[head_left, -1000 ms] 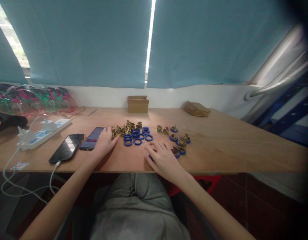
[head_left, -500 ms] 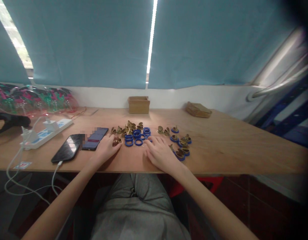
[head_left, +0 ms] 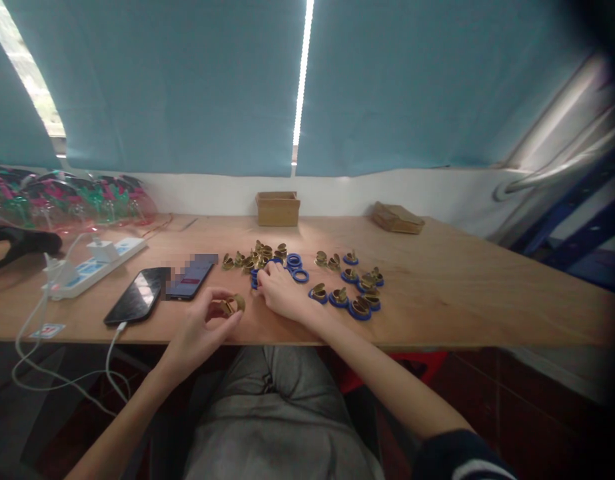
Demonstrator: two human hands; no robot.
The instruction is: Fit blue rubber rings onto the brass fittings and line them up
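Blue-green curtains hang behind a long wooden table, and here's the action at its near edge! The left hand is up just above the wood, thumb and fingers pinching a brass-coloured piece, nicely in view. Over to the right hand: it's in at the blue rings, fingers bent down among them, though whether they grip one I cannot tell. Right behind those rings sits a cluster of loose brass-coloured pieces. Now look right of the hand: a group of ringed pieces, brass-coloured on top, blue underneath, resting on the table. Left side, two phones lie near a white power strip. At the back, a cardboard box stands by the wall, a brown package well off to its right.
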